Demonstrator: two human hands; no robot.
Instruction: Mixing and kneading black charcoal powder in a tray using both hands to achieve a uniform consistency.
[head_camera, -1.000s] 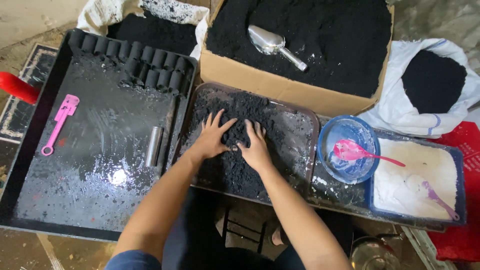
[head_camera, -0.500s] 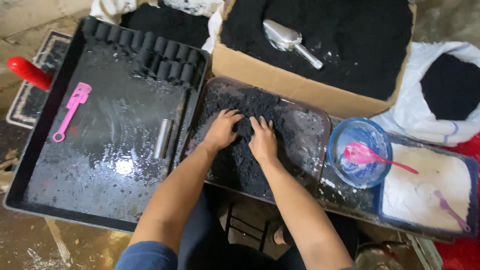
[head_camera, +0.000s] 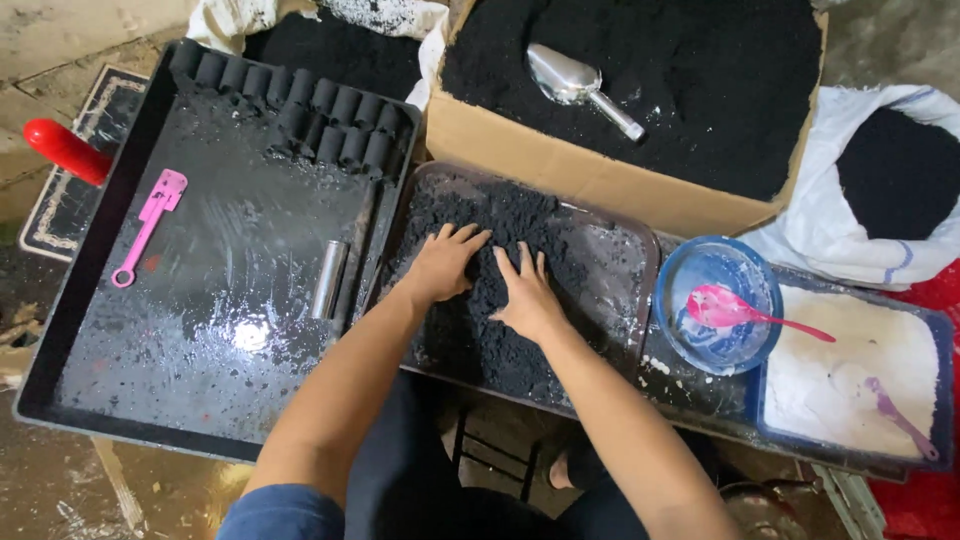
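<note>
In tray (head_camera: 640, 262) | hands unmoved; left hand (head_camera: 445, 262), right hand (head_camera: 525, 293) (fingers spread)

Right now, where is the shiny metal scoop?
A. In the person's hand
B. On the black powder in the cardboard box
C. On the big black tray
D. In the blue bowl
B: the metal scoop lies on the black powder inside the cardboard box, away from both hands.
</note>
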